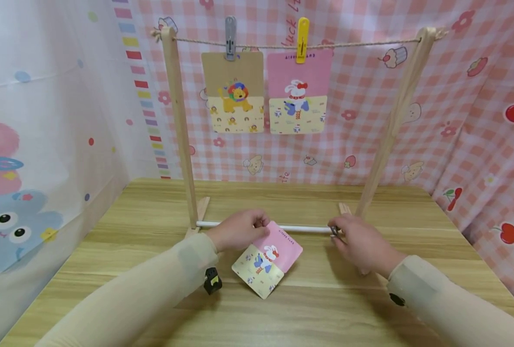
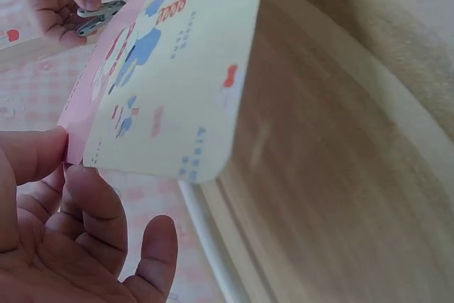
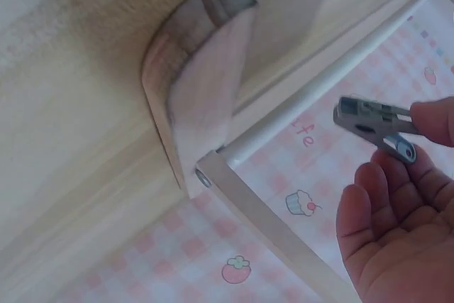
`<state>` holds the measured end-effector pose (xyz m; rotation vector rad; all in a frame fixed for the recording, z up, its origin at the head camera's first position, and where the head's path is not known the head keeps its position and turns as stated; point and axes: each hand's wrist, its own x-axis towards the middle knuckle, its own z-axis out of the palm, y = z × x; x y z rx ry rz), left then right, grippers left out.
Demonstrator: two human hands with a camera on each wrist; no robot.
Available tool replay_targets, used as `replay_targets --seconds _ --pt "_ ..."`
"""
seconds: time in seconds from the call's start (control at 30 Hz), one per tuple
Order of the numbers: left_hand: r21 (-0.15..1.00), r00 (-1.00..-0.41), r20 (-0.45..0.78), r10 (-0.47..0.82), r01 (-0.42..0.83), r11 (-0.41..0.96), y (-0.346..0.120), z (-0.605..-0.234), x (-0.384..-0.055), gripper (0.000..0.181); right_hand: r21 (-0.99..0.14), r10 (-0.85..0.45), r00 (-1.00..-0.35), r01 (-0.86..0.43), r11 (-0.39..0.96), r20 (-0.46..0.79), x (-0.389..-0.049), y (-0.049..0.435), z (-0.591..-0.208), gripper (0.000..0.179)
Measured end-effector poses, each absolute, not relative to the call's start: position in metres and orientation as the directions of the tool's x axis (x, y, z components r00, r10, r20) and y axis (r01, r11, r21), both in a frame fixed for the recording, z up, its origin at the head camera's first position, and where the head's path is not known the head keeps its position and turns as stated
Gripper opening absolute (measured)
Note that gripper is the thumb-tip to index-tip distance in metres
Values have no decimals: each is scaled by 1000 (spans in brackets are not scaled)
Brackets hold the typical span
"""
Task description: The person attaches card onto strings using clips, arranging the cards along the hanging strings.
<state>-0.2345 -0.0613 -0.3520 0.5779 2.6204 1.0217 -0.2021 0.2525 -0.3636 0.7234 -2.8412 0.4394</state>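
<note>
My left hand [image 1: 238, 230] pinches a pink-and-cream rabbit card [image 1: 278, 248] by its top left corner. The card hangs tilted above the table. Thumb and fingertip meet on the card's pink end in the left wrist view. Further right, my right hand [image 1: 363, 241] pinches a grey clothespin [image 3: 372, 122] by its handle end, near the white crossbar [image 1: 300, 228]. On the rope [image 1: 261, 46] above, a grey clothespin [image 1: 230, 38] holds a brown-and-cream lion card [image 1: 233, 94], and a yellow clothespin [image 1: 302, 41] holds another rabbit card [image 1: 298, 91].
A wooden frame has a left post [image 1: 181, 130] and a right post [image 1: 393, 125], with feet on the wood-grain table [image 1: 317, 308]. A pink checked cloth [image 1: 370, 106] hangs behind, and a white patterned cloth [image 1: 61, 115] at left.
</note>
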Motion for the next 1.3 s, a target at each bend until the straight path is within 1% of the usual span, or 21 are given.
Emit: replay_targets --seconds 0.17,0.37,0.67,0.83,0.97,1.17,1.3 --pt "704 -886 -68 458 282 652 -60 -346 -234 6 -232 -414 -859 -487 842 301 -202 253 -358 26" --pt "724 -886 -54 461 283 629 -60 -340 -233 7 -277 -386 -866 -474 836 319 -200 252 -351 27" --pt "747 -888 -25 459 289 599 -58 -334 -235 7 -298 -358 -854 -478 826 376 -199 253 -347 28" --pt "768 -892 -9 452 284 574 -56 -328 -234 7 -299 -354 -823 -508 808 444 -200 253 -346 29" --pt "780 -895 18 447 292 554 -53 -323 -234 7 -290 -354 -787 -541 789 505 -200 251 -343 24" --pt "780 -889 59 453 324 535 -49 -314 -237 7 -299 -340 -762 -561 772 551 -201 249 -335 20" --pt "778 -887 81 454 341 527 -47 -307 -240 8 -275 -342 -713 -598 753 612 -203 251 -330 19"
